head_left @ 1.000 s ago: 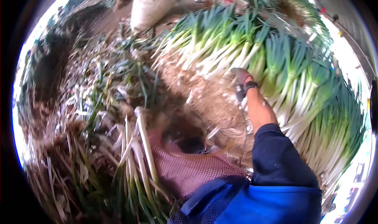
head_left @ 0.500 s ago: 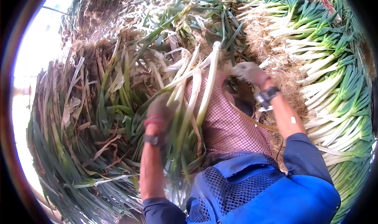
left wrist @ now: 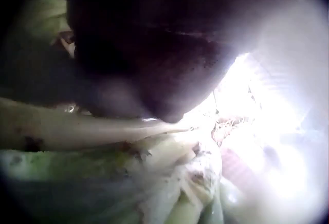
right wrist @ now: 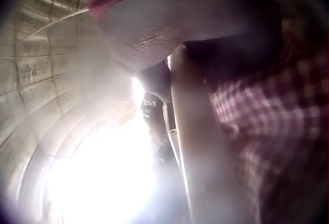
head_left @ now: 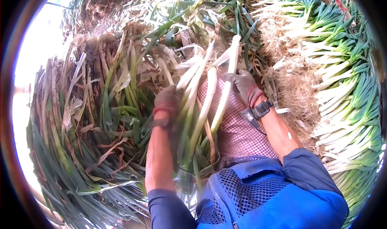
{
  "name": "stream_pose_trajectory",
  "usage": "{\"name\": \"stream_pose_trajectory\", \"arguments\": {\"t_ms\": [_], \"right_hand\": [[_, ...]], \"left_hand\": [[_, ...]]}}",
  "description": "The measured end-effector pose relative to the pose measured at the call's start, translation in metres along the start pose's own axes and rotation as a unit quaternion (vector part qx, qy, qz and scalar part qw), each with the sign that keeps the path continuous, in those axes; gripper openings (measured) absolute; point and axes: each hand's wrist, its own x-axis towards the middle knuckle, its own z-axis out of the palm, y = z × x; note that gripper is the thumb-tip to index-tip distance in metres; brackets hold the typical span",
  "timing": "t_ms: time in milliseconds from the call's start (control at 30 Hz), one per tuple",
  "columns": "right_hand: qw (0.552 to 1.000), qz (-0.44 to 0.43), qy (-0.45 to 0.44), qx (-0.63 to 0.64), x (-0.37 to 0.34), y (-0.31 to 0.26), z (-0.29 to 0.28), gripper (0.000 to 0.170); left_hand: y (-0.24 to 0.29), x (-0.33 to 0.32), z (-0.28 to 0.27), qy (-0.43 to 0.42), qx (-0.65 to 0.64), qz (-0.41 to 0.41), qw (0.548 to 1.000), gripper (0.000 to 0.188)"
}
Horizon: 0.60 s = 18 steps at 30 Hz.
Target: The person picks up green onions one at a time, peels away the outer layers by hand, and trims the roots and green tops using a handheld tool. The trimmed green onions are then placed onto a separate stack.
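Several long green onions with pale shafts lie across a red-and-white checked cloth over the person's lap. My gloved right hand pinches the rightmost green onion partway along its white shaft. That pale shaft runs down from the right glove in the right wrist view. On the left, my gloved left hand grips stalks at the bundle's left side, its fingertips mostly hidden. The left wrist view has the dark glove close over a pale stalk.
A heap of untrimmed green onions with dry leaves fills the left. Along the right lies a row of cleaned green onions, their roots facing inward. Loose leaf scraps cover the ground ahead.
The view has swung left from the cleaned row to the lap. My right hand has gone from that row to a green onion over the cloth. My left hand has moved slightly up.
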Motion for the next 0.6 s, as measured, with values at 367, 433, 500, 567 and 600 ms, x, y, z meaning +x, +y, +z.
{"name": "stream_pose_trajectory", "arguments": {"t_ms": [367,433,500,567,600], "right_hand": [[0.987,-0.155,0.034,0.019,-0.004,-0.006,-0.01,0.023],[0.98,-0.193,0.05,-0.006,-0.002,-0.022,-0.036,0.023],[0.982,-0.187,0.018,-0.021,-0.008,-0.031,-0.033,0.023],[0.985,-0.173,-0.009,-0.017,-0.015,-0.033,-0.034,0.023],[0.986,-0.164,-0.025,-0.013,-0.019,-0.03,-0.025,0.023]], "left_hand": [[-0.055,0.001,0.031,0.001,-0.09,0.016,0.996,0.045],[-0.036,-0.004,0.044,-0.045,-0.135,0.083,0.986,0.058],[-0.005,-0.012,0.04,-0.081,-0.176,0.13,0.972,0.074],[-0.095,0.019,0.091,-0.188,0.193,0.141,0.953,0.092],[-0.007,-0.014,0.024,-0.212,0.103,0.05,0.971,0.09]]}}
